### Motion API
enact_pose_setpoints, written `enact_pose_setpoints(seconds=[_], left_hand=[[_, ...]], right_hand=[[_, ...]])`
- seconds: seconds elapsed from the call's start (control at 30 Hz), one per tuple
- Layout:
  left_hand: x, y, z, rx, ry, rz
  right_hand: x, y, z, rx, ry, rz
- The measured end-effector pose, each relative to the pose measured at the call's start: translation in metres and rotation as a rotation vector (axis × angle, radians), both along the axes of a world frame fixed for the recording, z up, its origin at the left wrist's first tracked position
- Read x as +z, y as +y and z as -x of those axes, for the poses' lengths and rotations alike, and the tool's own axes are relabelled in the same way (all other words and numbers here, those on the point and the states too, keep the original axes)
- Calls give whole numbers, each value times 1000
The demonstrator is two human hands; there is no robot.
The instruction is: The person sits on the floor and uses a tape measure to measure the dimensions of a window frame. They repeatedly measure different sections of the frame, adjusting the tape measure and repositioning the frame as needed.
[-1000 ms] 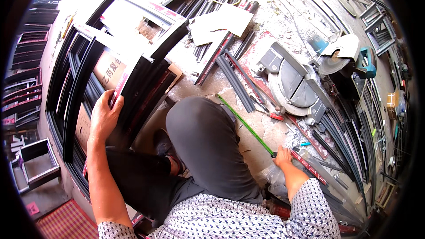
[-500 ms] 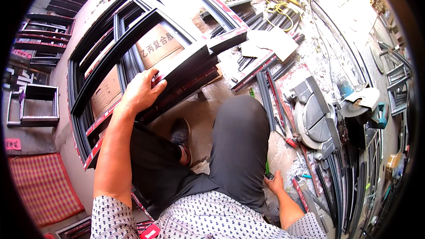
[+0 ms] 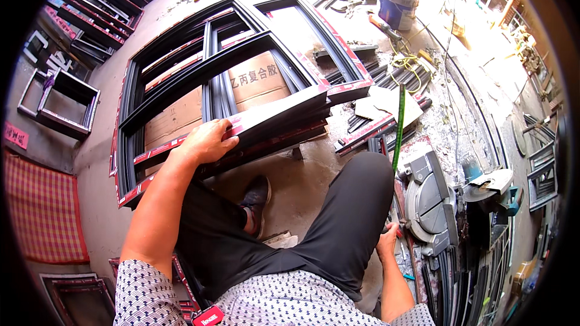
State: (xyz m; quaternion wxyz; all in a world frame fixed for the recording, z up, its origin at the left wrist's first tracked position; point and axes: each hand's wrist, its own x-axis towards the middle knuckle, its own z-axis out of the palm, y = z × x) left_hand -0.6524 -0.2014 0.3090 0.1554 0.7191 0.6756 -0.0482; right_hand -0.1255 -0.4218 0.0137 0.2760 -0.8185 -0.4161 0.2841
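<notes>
Fingers of the left hand [image 3: 208,140] lay curled over the near rail of the black window frame [image 3: 181,87], palm down and gripping its red-taped edge, the rail's long axis running from lower left up to the right across the person's front, atop a stack of similar frames. Down by the right knee, the right hand [image 3: 386,242] was closed round the low end of a thin green rod [image 3: 398,127], which stood up and away beside the round-bladed mitre saw [image 3: 430,202]. Frame work sat squarely on the left hand's side, well apart from the right.
</notes>
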Motion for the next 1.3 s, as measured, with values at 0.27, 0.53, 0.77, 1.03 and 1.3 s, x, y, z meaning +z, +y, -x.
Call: enact_pose_setpoints(seconds=[0.27,0.53,0.77,1.03,1.3], left_hand=[[-16,-11,38,-16,-10,85],[-37,-16,46,-1,-153,37],[-54,-17,63,-97,-167,-97],[-54,-15,67,-203,-270,-133],[-62,-20,66,-281,-293,-131]], right_hand=[[75,103,-12,176,-44,-268],[180,209,-1,395,-265,-264],[259,291,91,694,-303,-400],[311,335,215,985,-314,-400],[317,342,279,1138,-360,-242]])
